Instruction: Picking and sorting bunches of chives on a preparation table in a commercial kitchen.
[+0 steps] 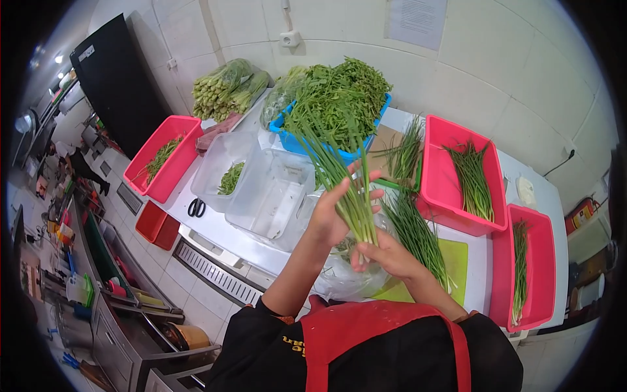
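Note:
A bunch of green onions [350,201] is held up over the table in both hands. My left hand [335,210] supports the stalks about midway, its fingers spread behind them. At the white root ends, my right hand [379,250] grips the bunch between thumb and fingers. Another pile of green onions [416,235] lies to the right, partly on a lime-green cutting board [453,259]. Beneath my hands is a clear plastic bag [348,281] with some green bits in it. Black-handled scissors [196,208] lie at the table's left.
Pink bins [431,196] [499,313] at the right hold green onions; another pink bin [169,183] stands left. Clear plastic containers [242,210] sit mid-table before a blue crate [294,142] of leafy greens. Bagged vegetables [220,88] lie behind. A person [78,164] is far left.

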Motion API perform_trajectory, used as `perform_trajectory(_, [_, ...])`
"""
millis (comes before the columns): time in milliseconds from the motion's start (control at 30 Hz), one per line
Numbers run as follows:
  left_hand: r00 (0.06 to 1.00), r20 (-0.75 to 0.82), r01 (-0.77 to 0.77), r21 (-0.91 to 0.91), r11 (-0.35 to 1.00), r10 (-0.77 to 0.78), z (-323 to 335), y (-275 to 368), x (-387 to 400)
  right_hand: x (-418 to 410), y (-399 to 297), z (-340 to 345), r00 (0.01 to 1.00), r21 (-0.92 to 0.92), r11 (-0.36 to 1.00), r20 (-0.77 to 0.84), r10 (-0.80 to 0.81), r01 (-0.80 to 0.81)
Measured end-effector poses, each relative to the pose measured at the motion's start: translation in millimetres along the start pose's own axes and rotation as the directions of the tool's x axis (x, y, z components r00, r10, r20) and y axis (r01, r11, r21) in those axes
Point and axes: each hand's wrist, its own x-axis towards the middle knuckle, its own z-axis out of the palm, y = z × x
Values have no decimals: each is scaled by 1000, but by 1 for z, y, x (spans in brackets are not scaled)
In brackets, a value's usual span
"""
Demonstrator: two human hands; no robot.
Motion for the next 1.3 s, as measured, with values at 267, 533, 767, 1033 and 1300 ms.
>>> perform_trajectory(267, [999,-44,20,320,947,-6,4,-26,12,-18,2,-15,998,-135,990,-35,-51,46])
perform_trajectory(533, [989,61,125,161,979,-136,15,-56,19,-47,18,-3,917,285,951,-399,7,117])
perform_trajectory(767, [982,97,145,173,974,-164,32,-113,41,-107,38,-25,864,267,957,-502,39,112])
perform_trajectory(1033, [972,139,173,127,977,-190,90,-239,62,-200,30,-71,697,-228,973,-692,-188,36])
perform_trajectory(1300, [958,250,-35,583,812,-138,148,-284,116,-336,-16,-182,233,-574,639,-809,-541,-512])
